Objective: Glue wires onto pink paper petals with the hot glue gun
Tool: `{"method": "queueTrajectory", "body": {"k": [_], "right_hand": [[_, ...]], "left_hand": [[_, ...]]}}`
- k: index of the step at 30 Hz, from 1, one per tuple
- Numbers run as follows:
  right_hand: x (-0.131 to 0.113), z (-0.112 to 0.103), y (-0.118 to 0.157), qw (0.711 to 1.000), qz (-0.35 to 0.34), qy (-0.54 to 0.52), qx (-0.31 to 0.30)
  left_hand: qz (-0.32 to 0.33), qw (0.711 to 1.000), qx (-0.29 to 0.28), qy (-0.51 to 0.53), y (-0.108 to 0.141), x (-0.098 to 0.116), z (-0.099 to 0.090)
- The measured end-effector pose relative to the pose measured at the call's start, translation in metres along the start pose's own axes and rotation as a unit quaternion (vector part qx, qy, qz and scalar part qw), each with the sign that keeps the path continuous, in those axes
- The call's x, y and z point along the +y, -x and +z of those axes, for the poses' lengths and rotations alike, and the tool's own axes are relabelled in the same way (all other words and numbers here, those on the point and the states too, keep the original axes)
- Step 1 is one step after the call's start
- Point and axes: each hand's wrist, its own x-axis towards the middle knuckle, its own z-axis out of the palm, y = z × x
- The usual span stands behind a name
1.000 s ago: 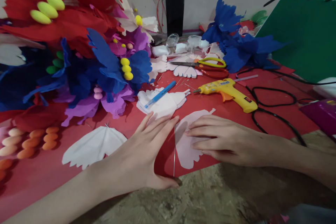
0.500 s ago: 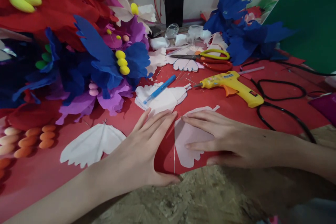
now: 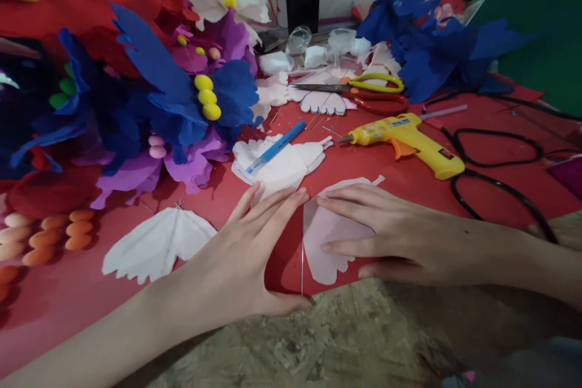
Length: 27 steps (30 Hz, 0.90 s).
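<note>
My left hand [image 3: 245, 254] rests palm down at the front of the red sheet [image 3: 68, 315], fingers stretched out and thumb spread toward me. A thin straight wire [image 3: 302, 254] lies between its thumb and fingertips, along the left edge of a pale pink scalloped cutout [image 3: 325, 254]. My right hand [image 3: 404, 233] lies on that cutout with fingers extended, pressing it flat. Left of my left hand sits a white wing-shaped cutout [image 3: 145, 242] with wires along it. Beyond my left fingertips, a blue pen [image 3: 278, 145] lies across stacked white cutouts [image 3: 291, 163].
A yellow glue gun [image 3: 409, 136] with a black cord [image 3: 500, 160] lies to the right. Behind it are scissors [image 3: 384, 103]. Blue paper flowers [image 3: 159, 103] crowd the left, above orange oval pieces [image 3: 79, 235]. A green board [image 3: 541, 36] stands at right.
The view has shifted slightly, so the background objects sit a little higher. Both hands keep nearly the same pose over the wire and the pink cutout.
</note>
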Motion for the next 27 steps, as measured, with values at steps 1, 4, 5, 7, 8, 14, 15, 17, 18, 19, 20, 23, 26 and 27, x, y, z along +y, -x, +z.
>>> {"method": "queueTrajectory", "body": {"k": [1, 4, 5, 7, 8, 14, 15, 17, 18, 19, 20, 23, 26, 27], "right_hand": [[0.0, 0.0, 0.0, 1.0, -0.002, 0.004, 0.001], [0.0, 0.0, -0.001, 1.0, -0.011, 0.012, 0.004], [0.0, 0.0, -0.001, 1.0, -0.012, 0.014, 0.004], [0.0, 0.0, -0.001, 1.0, -0.011, 0.016, -0.001], [0.0, 0.0, -0.002, 1.0, -0.01, 0.017, -0.005], [-0.001, 0.002, 0.001, 1.0, -0.013, 0.024, -0.001], [-0.001, 0.001, 0.001, 1.0, -0.014, 0.023, 0.0], [-0.002, 0.001, 0.0, 1.0, -0.01, 0.02, -0.006], [-0.002, 0.0, 0.0, 1.0, -0.007, 0.018, -0.01], [-0.002, -0.001, -0.001, 1.0, -0.005, 0.016, -0.016], [-0.002, -0.001, -0.001, 1.0, -0.003, 0.014, -0.021], [-0.002, -0.002, 0.0, 1.0, -0.002, 0.006, -0.026], [-0.002, -0.001, 0.002, 1.0, 0.001, -0.001, -0.024], [-0.002, -0.001, 0.002, 1.0, 0.001, -0.001, -0.021]], "left_hand": [[0.0, 1.0, 0.002, 0.005, 0.0, 0.0, 0.0], [-0.012, 0.999, 0.006, 0.03, 0.001, 0.001, 0.001], [-0.019, 0.999, 0.007, 0.042, 0.001, 0.002, 0.001], [-0.035, 0.997, 0.017, 0.062, 0.0, 0.003, 0.001], [-0.04, 0.996, 0.028, 0.069, -0.001, 0.004, 0.002], [-0.043, 0.995, 0.071, 0.056, -0.014, 0.012, 0.007], [-0.04, 0.995, 0.067, 0.054, -0.016, 0.012, 0.007], [-0.034, 0.997, 0.056, 0.051, -0.018, 0.013, 0.008], [-0.032, 0.997, 0.051, 0.049, -0.019, 0.012, 0.008], [-0.031, 0.997, 0.046, 0.048, -0.019, 0.012, 0.008], [-0.029, 0.998, 0.04, 0.048, -0.02, 0.012, 0.008], [-0.027, 0.998, 0.031, 0.053, -0.019, 0.011, 0.008], [-0.033, 0.997, 0.025, 0.061, -0.019, 0.01, 0.009], [-0.034, 0.997, 0.024, 0.063, -0.018, 0.01, 0.009]]}}
